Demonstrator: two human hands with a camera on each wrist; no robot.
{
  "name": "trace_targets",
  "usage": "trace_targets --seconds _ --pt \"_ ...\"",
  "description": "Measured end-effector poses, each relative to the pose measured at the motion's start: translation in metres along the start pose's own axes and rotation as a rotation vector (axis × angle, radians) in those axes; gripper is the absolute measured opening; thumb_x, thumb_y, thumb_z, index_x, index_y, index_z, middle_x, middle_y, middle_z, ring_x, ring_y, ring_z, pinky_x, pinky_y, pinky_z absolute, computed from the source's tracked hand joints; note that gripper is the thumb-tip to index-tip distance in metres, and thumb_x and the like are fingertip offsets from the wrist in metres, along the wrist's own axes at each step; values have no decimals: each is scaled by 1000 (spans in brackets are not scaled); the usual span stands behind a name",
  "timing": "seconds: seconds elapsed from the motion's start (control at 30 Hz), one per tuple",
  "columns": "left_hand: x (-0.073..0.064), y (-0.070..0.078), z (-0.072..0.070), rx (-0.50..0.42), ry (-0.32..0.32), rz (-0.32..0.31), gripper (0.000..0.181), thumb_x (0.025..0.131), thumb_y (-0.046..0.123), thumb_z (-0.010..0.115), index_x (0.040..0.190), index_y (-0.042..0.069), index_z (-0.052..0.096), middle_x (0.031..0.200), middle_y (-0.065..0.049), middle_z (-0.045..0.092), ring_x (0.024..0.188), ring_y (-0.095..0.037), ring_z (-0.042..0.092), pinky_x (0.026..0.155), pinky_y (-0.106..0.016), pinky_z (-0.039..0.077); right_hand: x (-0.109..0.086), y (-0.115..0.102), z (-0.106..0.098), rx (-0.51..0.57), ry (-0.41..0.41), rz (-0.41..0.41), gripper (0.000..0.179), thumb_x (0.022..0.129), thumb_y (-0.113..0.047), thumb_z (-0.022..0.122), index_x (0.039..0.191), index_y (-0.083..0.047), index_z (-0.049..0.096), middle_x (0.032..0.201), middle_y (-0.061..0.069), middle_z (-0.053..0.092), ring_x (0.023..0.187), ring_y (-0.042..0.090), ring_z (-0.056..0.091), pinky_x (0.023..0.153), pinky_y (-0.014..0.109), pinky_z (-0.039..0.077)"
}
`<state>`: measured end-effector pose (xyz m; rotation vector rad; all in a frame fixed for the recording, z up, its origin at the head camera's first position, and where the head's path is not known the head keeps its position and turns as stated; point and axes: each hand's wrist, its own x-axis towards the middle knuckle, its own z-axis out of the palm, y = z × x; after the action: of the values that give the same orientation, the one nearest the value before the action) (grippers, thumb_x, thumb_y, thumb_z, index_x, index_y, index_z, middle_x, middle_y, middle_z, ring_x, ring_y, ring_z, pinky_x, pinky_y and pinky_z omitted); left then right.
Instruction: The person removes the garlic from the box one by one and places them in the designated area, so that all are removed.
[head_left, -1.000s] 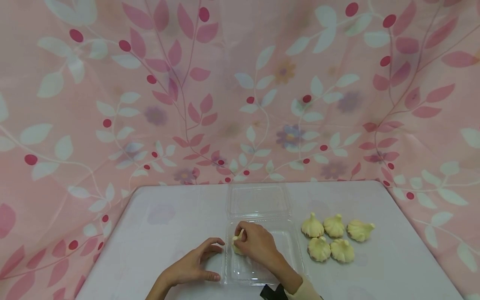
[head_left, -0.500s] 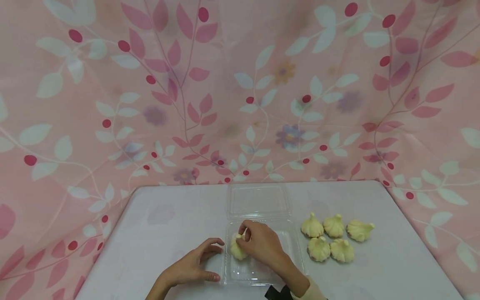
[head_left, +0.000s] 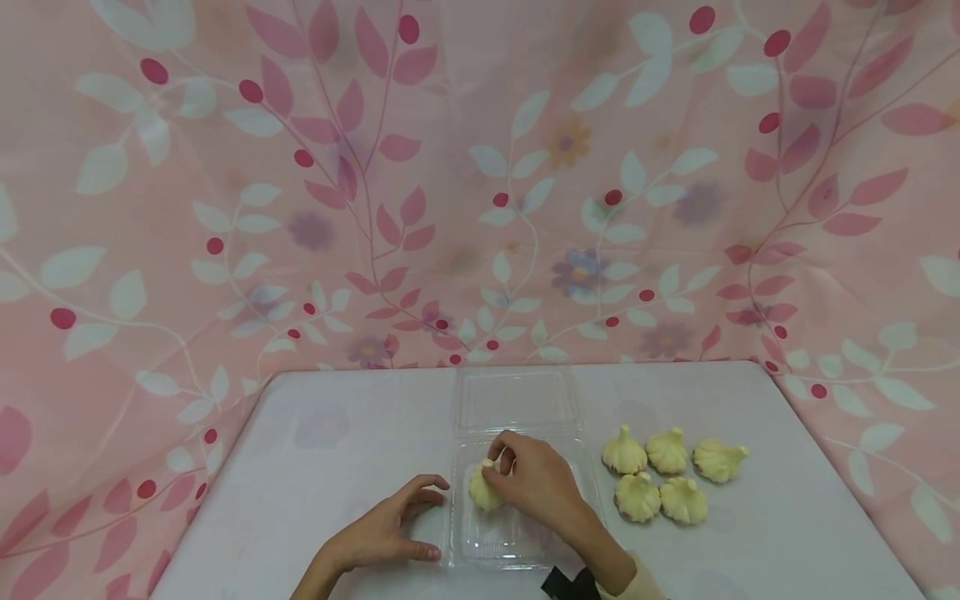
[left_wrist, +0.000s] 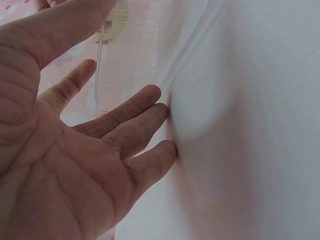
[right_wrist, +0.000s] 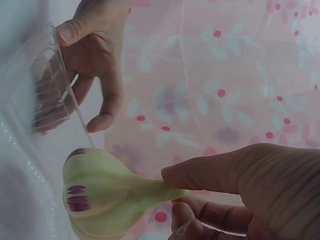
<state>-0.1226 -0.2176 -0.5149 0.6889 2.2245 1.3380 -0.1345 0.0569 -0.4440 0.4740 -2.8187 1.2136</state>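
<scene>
My right hand point(head_left: 542, 487) pinches a pale yellow garlic bulb point(head_left: 482, 492) by its stem, over the left part of a clear plastic clamshell box point(head_left: 517, 546). In the right wrist view the bulb point(right_wrist: 102, 192) shows purple streaks on its rounded end, with thumb and fingertips at the stem's tip. My left hand point(head_left: 386, 527) stays beside the box's left wall, fingers spread and loosely bent, holding nothing. In the left wrist view several fingertips of the left hand point(left_wrist: 75, 150) rest on the white tabletop, close to the box's side.
The box's lid point(head_left: 517, 400) lies folded back, away from me. To the right of the box, several more garlic bulbs point(head_left: 667, 452) sit in two rows on the white table point(head_left: 360, 433). A pink floral cloth point(head_left: 480, 250) hangs behind the table's far edge.
My right hand has shifted a little to the right with the garlic bulb, bringing more of the bulb into sight. The left hand and the other bulbs have stayed in place.
</scene>
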Motion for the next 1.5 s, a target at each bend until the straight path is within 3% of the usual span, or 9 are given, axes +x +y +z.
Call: trace_targets --seconds 0.57,0.8,1.07,1.5 --pt "-1 1 0 1 -2 -19 81 79 27 85 143 26 36 136 -8 55 131 -27 47 109 -28 32 -5 7 -41 119 51 41 15 84 -23 78 90 -22 65 70 -11 55 60 8 50 51 24 40" --pt "0 1 1 8 0 -25 81 79 28 85 144 21 37 136 -7 55 131 -26 47 109 -28 32 -8 11 -58 120 64 53 15 84 -21 79 91 -19 65 71 -9 55 60 12 50 51 24 39" --pt "-1 1 0 3 0 -29 80 79 29 84 144 23 36 137 -8 54 131 -26 47 109 -29 33 -10 19 -75 110 80 59 16 84 -20 79 92 -17 65 71 -6 54 59 12 47 49 23 36" --pt "-1 2 0 18 7 -39 80 79 31 84 143 24 37 136 -6 55 130 -25 48 108 -29 33 -15 35 -101 204 -1 4 18 87 -23 78 94 -15 64 75 -1 56 67 15 54 55 25 44"
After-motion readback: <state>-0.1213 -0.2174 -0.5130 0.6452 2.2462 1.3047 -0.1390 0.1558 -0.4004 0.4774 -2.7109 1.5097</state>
